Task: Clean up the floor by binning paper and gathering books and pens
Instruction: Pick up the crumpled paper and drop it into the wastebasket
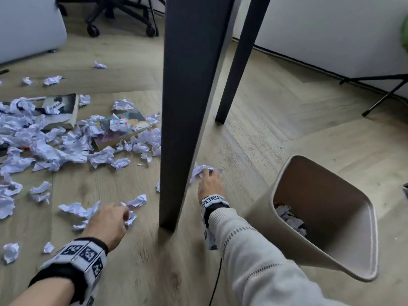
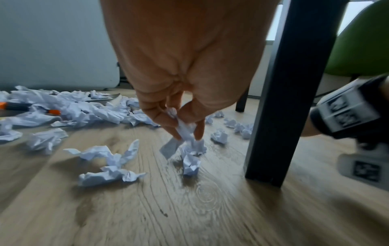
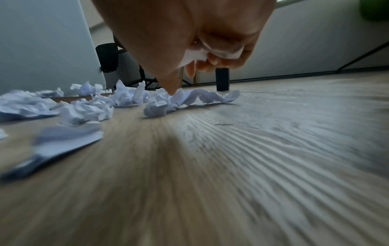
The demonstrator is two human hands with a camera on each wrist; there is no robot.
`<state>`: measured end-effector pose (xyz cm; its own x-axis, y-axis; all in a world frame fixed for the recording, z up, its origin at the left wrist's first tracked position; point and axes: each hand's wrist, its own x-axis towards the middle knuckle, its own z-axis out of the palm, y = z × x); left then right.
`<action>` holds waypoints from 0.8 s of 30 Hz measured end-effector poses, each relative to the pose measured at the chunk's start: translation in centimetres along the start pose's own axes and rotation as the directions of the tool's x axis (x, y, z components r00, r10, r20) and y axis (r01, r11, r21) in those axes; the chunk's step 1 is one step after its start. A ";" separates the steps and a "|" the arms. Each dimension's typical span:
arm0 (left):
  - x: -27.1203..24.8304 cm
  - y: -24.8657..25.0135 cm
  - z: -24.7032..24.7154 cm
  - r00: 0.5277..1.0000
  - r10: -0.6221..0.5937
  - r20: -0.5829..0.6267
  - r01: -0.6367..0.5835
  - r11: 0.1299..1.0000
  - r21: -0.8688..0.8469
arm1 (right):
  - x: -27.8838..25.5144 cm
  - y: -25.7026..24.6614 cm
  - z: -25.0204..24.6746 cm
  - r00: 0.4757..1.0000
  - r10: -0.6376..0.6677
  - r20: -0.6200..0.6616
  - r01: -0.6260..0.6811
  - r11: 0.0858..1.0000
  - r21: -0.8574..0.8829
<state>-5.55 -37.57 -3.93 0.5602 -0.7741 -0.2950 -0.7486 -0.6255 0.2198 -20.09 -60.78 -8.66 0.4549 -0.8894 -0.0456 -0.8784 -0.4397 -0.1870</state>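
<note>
Crumpled white paper lies all over the wooden floor, thickest at the left [image 1: 44, 149]. My left hand [image 1: 110, 221] [image 2: 185, 126] pinches a crumpled paper scrap [image 2: 185, 131] just above the floor, left of the dark table leg [image 1: 189, 107]. My right hand [image 1: 209, 182] [image 3: 210, 56] reaches past that leg and grips a paper piece [image 3: 197, 55] over another crumpled sheet [image 3: 202, 98]. Two books [image 1: 63, 109] [image 1: 123, 129] lie half buried in paper. Orange-capped pens [image 2: 52, 112] sit in the pile. A beige bin [image 1: 320, 217] stands tilted at the right, with paper inside.
A second dark table leg [image 1: 238, 62] stands behind the first. An office chair base [image 1: 123, 16] with castors is at the back. A black stand's legs [image 1: 384, 93] run along the right wall. A white panel [image 1: 28, 25] is at the back left.
</note>
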 end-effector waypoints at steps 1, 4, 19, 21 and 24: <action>-0.4 0.0 -0.4 1.000 -0.009 -0.014 0.009 1.000 -0.008 | 0.9 -0.5 0.0 1.000 -0.004 -0.012 0.004 1.000 -0.015; -1.1 0.1 -1.1 0.999 0.000 -0.040 -0.003 0.997 -0.073 | 2.8 -2.2 -0.8 1.000 -0.017 0.019 0.017 1.000 0.016; 0.5 -0.1 -1.4 0.992 -0.107 -0.064 0.112 0.990 0.089 | -1.1 -0.9 1.6 0.951 -0.154 0.270 0.181 0.980 -0.079; 1.1 0.0 -1.0 0.994 -0.107 -0.036 0.109 0.992 0.062 | -2.5 -0.1 1.0 0.956 -0.139 0.259 0.127 0.990 0.065; 2.3 0.3 0.6 0.993 -0.110 0.033 0.109 0.994 0.016 | -4.6 0.2 1.5 0.932 -0.250 0.261 0.226 0.967 0.121</action>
<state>-4.65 -39.47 -5.09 0.6269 -0.6971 -0.3479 -0.6886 -0.7047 0.1712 -22.12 -56.59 -9.96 0.6823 -0.6863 -0.2518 -0.7287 -0.6109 -0.3095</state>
